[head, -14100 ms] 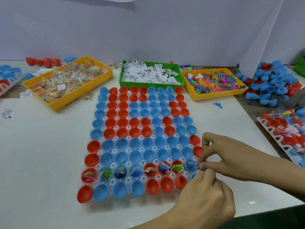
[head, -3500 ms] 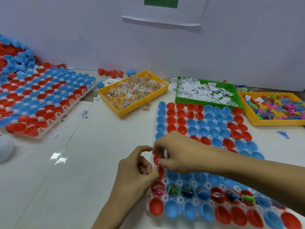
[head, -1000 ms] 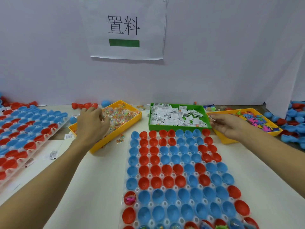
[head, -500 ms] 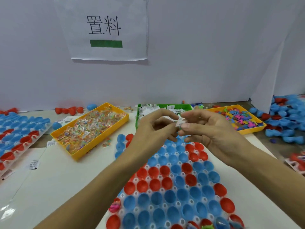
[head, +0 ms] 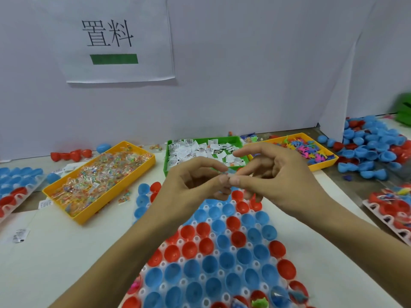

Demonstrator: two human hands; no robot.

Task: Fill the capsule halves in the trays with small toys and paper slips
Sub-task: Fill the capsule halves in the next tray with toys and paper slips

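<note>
Capsule halves [head: 224, 261], red and blue, are seated open side up in the white tray [head: 219, 273] on the surface [head: 55, 252], directly below and nearer the camera than both hands. A small pale item [head: 230, 173], probably a paper slip though too blurred to name surely, is pinched between the fingertips of the left hand [head: 191, 185] and the right hand [head: 275, 176], which meet above the tray's far rows. Its long axis cannot be told; it appears to lie roughly across, from one hand to the other. Both hands are about equally near the empty cups beneath, so the coming drop is judged to go downward and toward the body. A few filled cups [head: 278, 296] are seen at the tray's near edge. Behind the hands stand the green bin of slips [head: 178, 152] and two yellow bins of toys [head: 97, 174].
</note>
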